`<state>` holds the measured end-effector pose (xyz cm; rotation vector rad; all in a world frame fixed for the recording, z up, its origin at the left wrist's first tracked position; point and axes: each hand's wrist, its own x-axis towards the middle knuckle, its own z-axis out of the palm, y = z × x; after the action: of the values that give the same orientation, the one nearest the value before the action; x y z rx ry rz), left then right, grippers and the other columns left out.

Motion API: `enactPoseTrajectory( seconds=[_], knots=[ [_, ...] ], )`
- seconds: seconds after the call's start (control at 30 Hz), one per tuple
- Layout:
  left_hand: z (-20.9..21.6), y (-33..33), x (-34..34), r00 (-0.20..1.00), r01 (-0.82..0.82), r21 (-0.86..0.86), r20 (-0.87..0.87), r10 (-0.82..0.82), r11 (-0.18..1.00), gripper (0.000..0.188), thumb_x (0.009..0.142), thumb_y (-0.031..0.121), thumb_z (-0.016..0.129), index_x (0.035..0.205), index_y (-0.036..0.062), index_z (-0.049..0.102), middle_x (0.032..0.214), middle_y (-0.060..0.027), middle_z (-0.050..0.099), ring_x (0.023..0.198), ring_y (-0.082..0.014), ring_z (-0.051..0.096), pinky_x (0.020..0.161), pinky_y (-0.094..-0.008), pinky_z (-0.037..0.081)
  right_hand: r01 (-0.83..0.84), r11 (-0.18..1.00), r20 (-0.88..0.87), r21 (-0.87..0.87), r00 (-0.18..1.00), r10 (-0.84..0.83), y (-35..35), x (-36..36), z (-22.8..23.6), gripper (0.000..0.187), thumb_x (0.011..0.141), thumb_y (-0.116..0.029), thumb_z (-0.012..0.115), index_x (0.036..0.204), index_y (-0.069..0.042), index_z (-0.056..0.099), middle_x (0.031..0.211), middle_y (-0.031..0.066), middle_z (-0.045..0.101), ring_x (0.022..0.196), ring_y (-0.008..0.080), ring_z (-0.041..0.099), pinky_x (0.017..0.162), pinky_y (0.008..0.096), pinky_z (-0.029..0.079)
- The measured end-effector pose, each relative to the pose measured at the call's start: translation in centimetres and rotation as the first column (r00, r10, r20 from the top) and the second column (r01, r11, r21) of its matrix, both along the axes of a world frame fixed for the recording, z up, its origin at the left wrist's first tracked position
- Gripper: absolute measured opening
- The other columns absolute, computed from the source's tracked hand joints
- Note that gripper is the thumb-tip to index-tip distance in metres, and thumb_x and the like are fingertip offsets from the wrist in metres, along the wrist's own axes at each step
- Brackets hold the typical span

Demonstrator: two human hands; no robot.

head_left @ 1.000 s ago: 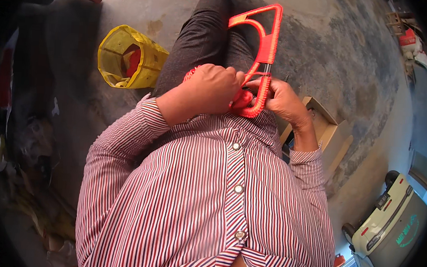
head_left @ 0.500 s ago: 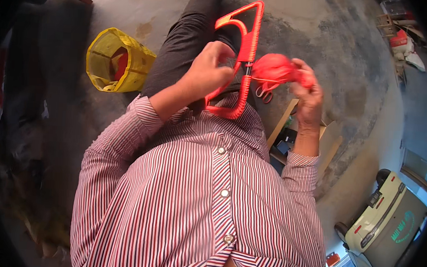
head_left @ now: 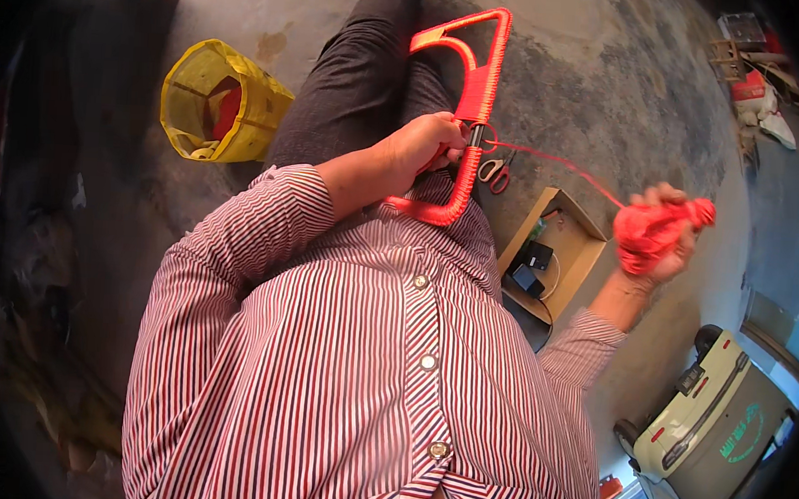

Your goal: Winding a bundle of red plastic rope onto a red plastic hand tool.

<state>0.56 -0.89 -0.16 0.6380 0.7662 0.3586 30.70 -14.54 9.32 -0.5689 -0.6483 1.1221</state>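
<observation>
A frame wrapped in red cord (head_left: 466, 185) lies over my legs, with a curved inner piece near its far end. A short dark stretch of its bar (head_left: 477, 136) shows between two wrapped parts. My left hand (head_left: 431, 145) is closed at this bare stretch, its fingertips partly hidden behind the bar. Out to the right, my right hand (head_left: 671, 259) grips a bundle of red cord (head_left: 648, 230). One strand of cord (head_left: 561, 159) runs taut from the bundle to the bare stretch, where a small loop shows.
Scissors (head_left: 496, 171) lie on the floor just right of the frame. Nearer is an open cardboard box (head_left: 585, 247) with dark devices and a cable. A yellow bin (head_left: 266, 118) stands left of my legs. A small vehicle (head_left: 704, 424) is at the lower right, with clutter (head_left: 761, 93) at the far right.
My right hand has moved right and nearer with the cord bundle, and the strand has drawn out straight. My left hand has moved right and closed at the bare bar.
</observation>
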Motion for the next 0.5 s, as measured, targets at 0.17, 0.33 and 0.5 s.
enactPoseTrajectory(
  seconds=[0.17,0.33,0.5],
  knots=[
    [0.0,-0.2,0.0,1.000,-0.007,-0.002,-0.002,0.007,1.000,0.005,0.075,0.007,0.050,0.080,0.0104,0.051,0.065,0.0019,0.048,0.052,-0.0084,0.037,0.048,-0.0242,0.027,-0.021,0.882,0.465,-0.470,0.844,0.268,3.6,-12.7,-2.8,0.030,0.083,-0.019,0.061,0.106,-0.001,0.059,0.099,0.0093,0.061,0.083,0.0160,0.059,0.077,0.0306,0.048],
    [0.0,-0.1,0.1,0.999,-0.050,-0.048,0.000,0.050,0.998,0.003,0.074,0.008,0.050,0.075,0.0107,0.051,0.062,0.0026,0.046,0.049,-0.0088,0.035,0.047,-0.0249,0.025,-0.126,0.827,0.407,-0.548,0.824,0.395,4.2,-12.6,-1.4,0.022,0.082,-0.018,0.061,0.096,-0.001,0.060,0.088,0.0046,0.061,0.080,0.0138,0.058,0.076,0.0280,0.046],
    [0.3,0.2,0.5,0.999,-0.007,-0.059,-0.043,0.005,0.998,0.010,0.074,0.012,0.051,0.065,0.0106,0.049,0.054,0.0018,0.041,0.045,-0.0103,0.033,0.045,-0.0251,0.025,-0.131,0.816,0.383,-0.563,0.833,0.398,3.4,-14.1,1.2,0.032,0.075,-0.026,0.067,0.087,0.000,0.054,0.080,0.0069,0.052,0.073,0.0153,0.051,0.065,0.0281,0.043]
  ],
)
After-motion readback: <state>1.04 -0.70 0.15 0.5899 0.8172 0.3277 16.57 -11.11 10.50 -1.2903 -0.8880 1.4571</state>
